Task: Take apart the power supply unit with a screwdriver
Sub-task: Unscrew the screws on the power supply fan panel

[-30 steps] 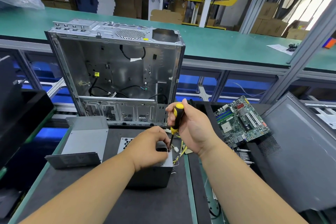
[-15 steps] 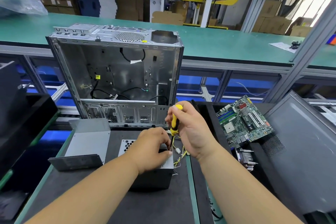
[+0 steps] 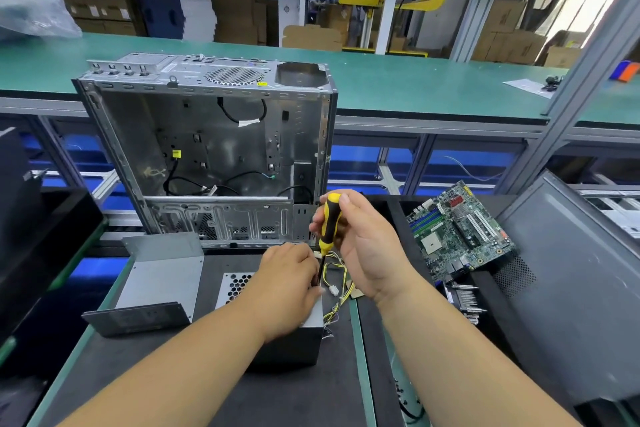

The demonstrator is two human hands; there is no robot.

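Two bare hands at work over a dark mat [image 3: 145,378] on the counter.

Power supply unit [image 3: 239,284]: grey metal box with a perforated top, lying on the mat in front of the computer case, mostly covered by the left hand.

Left hand [image 3: 287,284]: resting on top of the unit, fingers [image 3: 304,253] curled down over its far right edge beside the screwdriver shaft; exact grasp hidden.

Right hand [image 3: 367,246]: fingers closed around the handle of the screwdriver.

Screwdriver [image 3: 329,225]: yellow and black handle, held nearly upright, shaft pointing down to the far right corner of the unit; tip hidden by the left hand.

Wires [image 3: 337,284]: yellow and black bundle with a white plug, trailing from the right side of the unit.

Computer case [image 3: 214,149]: bare metal, standing upright behind the unit, side open, black cables loose inside.

Metal cover [image 3: 156,284]: grey folded sheet, lying left of the unit, apart from it.

Circuit board [image 3: 457,232]: green, tilted, right of the right hand.

Side panel [image 3: 571,288]: dark grey, leaning at far right.
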